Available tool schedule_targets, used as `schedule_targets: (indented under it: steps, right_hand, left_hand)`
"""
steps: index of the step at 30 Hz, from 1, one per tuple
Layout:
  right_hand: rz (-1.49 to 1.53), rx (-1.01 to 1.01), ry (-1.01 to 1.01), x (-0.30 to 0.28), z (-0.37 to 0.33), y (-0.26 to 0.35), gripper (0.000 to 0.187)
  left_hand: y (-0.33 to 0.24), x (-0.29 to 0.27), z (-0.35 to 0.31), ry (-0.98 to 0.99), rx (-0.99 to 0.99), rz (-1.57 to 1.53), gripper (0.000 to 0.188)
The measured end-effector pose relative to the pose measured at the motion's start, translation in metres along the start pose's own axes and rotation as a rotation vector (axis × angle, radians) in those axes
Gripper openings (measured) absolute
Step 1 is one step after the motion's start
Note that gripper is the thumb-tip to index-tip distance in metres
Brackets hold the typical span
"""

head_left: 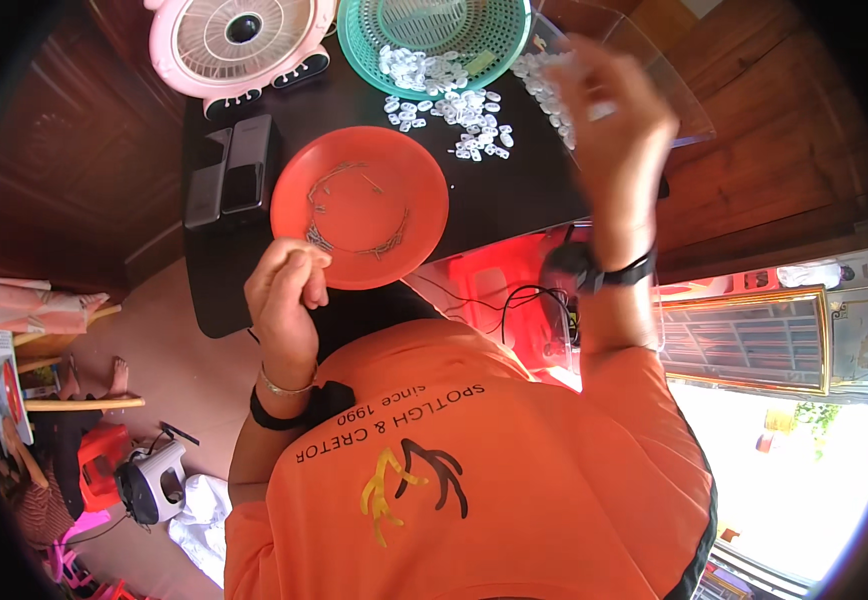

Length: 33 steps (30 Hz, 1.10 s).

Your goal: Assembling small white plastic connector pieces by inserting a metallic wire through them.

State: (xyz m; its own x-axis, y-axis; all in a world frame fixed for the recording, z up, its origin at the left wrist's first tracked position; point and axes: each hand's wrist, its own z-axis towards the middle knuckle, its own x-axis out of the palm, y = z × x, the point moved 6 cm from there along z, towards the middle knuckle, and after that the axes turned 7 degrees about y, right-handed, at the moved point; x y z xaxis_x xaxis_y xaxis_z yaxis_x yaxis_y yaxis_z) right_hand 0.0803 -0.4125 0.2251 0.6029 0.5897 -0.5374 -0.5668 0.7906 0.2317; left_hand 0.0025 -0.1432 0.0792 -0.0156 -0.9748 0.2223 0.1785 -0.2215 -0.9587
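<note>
My left hand [289, 295] is closed in a pinch at the near-left rim of a round orange plate [369, 205]. What its fingers hold, if anything, is hidden. Small thin metal pins [386, 243] lie in a loose ring inside the plate. My right hand [622, 125], smeared by motion, is raised over a clear plastic container [689, 105] at the right. Small white pieces [544, 90] fill part of that container, and a white bit shows beside the right fingers. More white oval pieces with holes [474, 120] are spread on the black table [494, 205].
A green mesh basket [354, 45] with white pieces stands at the back. Left of it is a pink fan [244, 65]. Two phone-like devices [246, 165] lie on the table's left side. A red plastic stool [494, 275] with black cables is below the table's right edge.
</note>
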Motion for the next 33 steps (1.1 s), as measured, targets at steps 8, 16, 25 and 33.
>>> schedule_targets:
  steps: [8, 16, 25, 33]
  right_hand:
    - [-0.470, -0.257, -0.103, -0.023, 0.032, -0.055, 0.016]
    - [-0.042, 0.013, 0.828, 0.111, -0.053, -0.066, 0.018]
    - [-0.112, 0.053, 0.940, 0.148, -0.068, -0.084, 0.016]
    - [0.034, 0.130, 0.702, 0.137, -0.062, -0.081, 0.020]
  left_hand:
    - [0.000, 0.001, 0.001, 0.037, -0.031, -0.011, 0.022]
    - [0.003, 0.000, 0.000, 0.086, -0.065, 0.041, 0.021]
    - [0.009, 0.003, -0.001, 0.110, -0.105, 0.050, 0.022]
    - [0.014, 0.006, 0.002, 0.141, -0.119, 0.067, 0.022]
